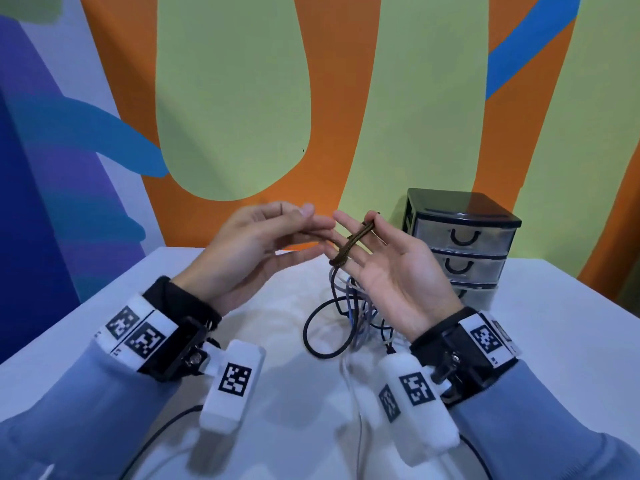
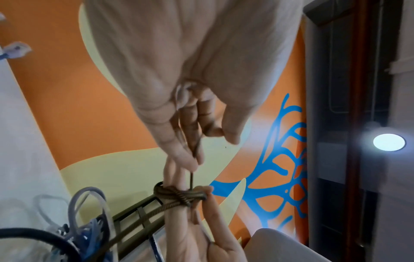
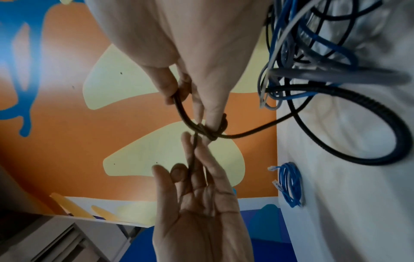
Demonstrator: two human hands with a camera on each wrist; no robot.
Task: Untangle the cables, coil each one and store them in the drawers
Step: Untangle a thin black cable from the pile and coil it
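Note:
A brown braided cable [image 1: 349, 242] is wound in several turns across the spread fingers of my right hand [image 1: 358, 237], which is held palm up above the table. In the right wrist view its thumb pins a loop of the brown cable [image 3: 179, 104]. My left hand [image 1: 317, 218] faces it from the left and pinches the cable's free strand between thumb and fingers, as the left wrist view shows [image 2: 194, 152]. The strand runs down into a tangle of cables [image 1: 353, 317], blue, grey and black, under my right hand. The drawer unit [image 1: 460, 244] stands behind, drawers closed.
The white table [image 1: 561, 341] meets a painted wall at the back. A thick black cable [image 1: 310, 330] loops out of the tangle toward me. A small coiled blue cable [image 3: 289, 184] lies apart on the table. Thin wires run over the near table edge.

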